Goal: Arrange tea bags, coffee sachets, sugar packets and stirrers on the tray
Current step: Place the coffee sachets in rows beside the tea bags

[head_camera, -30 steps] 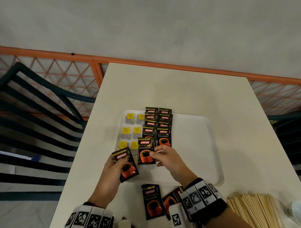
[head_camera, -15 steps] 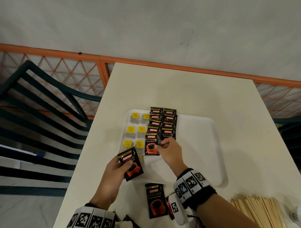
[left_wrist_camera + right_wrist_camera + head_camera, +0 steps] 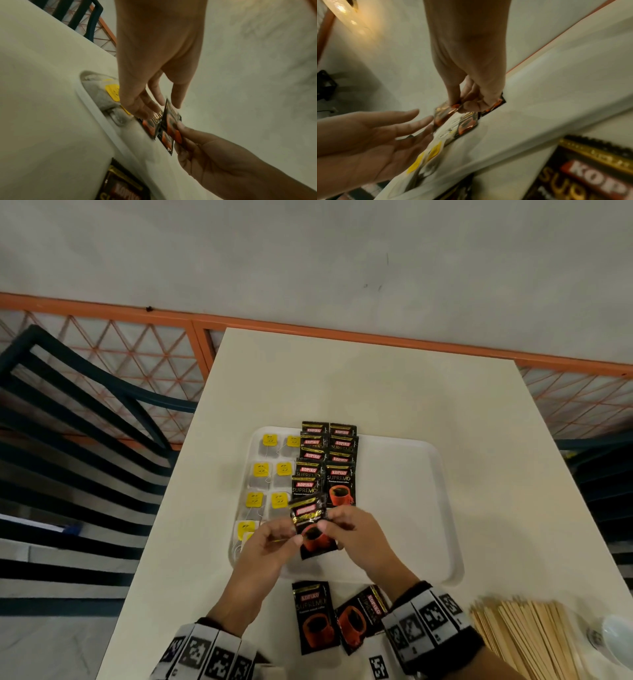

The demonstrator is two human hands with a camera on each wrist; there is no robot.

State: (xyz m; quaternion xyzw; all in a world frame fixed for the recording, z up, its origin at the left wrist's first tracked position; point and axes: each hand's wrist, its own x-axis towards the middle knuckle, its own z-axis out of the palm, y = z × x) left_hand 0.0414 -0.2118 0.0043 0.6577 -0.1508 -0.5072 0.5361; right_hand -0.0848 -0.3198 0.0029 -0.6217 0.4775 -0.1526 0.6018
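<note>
Both hands have come together since a moment ago. Back then the left hand (image 3: pixel 270 546) held the sachet (image 3: pixel 310 517) by itself near the tray's corner, and the right hand (image 3: pixel 356 535) was up at the coffee rows (image 3: pixel 339 484). Now the right hand has come back and has the sachet too.

The right hand pinches the sachet with its thumb and fingers. The wrist views show this well: the fingers (image 3: pixel 453 94) are curled tight on the black and orange pack. The left hand (image 3: pixel 368 135) has its fingers out straight and spread, and only its tips touch the sachet's left edge.

The sachet is tilted and sits over the near part of the tray (image 3: pixel 411 508), just at the end of the left coffee row. I cannot tell if it touches the tray.

On the tray, tea bags (image 3: pixel 260 470) with yellow tags lie in two lines on the left. The coffee rows sit right next to them, each pack lying partly over the next. The right half of the tray is bare white.

Two spare sachets (image 3: pixel 313 618) lie on the table (image 3: pixel 359 385) just in front of the tray, between the wrists. A pile of wooden sticks (image 3: pixel 524 635) lies on the table to the right. A dark chair (image 3: pixel 85 412) stands to the left.
</note>
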